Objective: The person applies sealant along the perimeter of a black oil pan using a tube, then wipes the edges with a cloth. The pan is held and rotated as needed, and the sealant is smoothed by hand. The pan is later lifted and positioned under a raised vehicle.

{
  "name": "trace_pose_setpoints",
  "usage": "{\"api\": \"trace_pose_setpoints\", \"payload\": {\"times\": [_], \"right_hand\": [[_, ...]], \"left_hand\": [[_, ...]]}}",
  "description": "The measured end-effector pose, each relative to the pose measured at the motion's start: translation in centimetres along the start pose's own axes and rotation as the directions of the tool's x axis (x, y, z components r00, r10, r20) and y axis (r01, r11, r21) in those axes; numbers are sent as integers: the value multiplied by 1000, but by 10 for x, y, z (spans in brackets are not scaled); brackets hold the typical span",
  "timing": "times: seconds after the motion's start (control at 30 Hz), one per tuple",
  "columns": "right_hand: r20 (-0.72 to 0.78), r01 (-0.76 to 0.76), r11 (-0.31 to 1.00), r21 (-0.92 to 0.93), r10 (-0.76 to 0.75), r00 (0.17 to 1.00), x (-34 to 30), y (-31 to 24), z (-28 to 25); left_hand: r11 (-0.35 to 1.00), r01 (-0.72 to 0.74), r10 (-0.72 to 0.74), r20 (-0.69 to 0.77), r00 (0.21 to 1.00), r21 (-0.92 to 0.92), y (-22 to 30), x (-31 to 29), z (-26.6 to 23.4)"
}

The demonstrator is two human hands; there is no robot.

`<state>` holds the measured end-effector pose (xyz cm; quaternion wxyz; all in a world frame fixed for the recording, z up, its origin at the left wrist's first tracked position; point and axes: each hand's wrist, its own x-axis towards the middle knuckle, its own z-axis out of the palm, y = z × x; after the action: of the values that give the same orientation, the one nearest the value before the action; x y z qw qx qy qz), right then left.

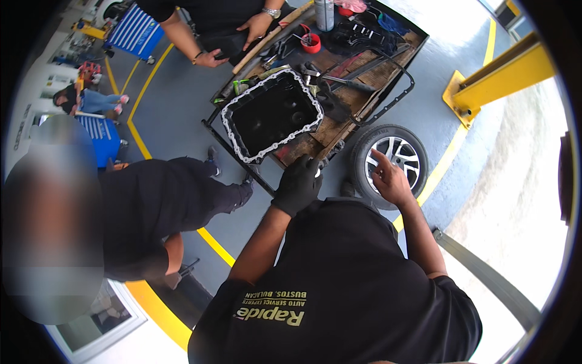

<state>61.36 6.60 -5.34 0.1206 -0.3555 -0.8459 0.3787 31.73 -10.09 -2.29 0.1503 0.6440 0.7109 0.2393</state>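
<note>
My left hand (299, 185), in a black glove, is closed beside the near edge of the cart. A small pale bit shows at its fingers, but what they grip is too small to make out. My right hand (391, 180) is bare and hovers over a wheel with a tyre (361, 159). Its index finger points out, the others are partly curled, and nothing shows in it. Just beyond my left hand lies an oil pan (267, 115), dark inside, with a pale rim dotted with bolt holes. A thin black gasket-like frame (412, 82) overhangs the cart's right side.
The cart (324, 142) carries a hammer-like tool (345, 80), a red cup (311, 43), a spray can (324, 15) and loose tools. One person (212, 24) stands across it, another (176, 188) at left. A yellow post (503, 73) rises at right.
</note>
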Motion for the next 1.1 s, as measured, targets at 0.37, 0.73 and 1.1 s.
{"api": "trace_pose_setpoints", "payload": {"times": [0.37, 0.73, 1.1], "right_hand": [[35, 42, 943, 331, -56, 998, -34, 3, -45], [-66, 51, 837, 545, -18, 998, -18, -53, -13], [-430, -110, 986, 123, 153, 889, -57, 19, -16]], "left_hand": [[908, 136, -224, -185, 957, -396, 72, 25, -9], [742, 84, -281, -195, 940, -665, 133, 65, 32], [840, 208, -381, -271, 884, -501, -52, 105, -52]]}}
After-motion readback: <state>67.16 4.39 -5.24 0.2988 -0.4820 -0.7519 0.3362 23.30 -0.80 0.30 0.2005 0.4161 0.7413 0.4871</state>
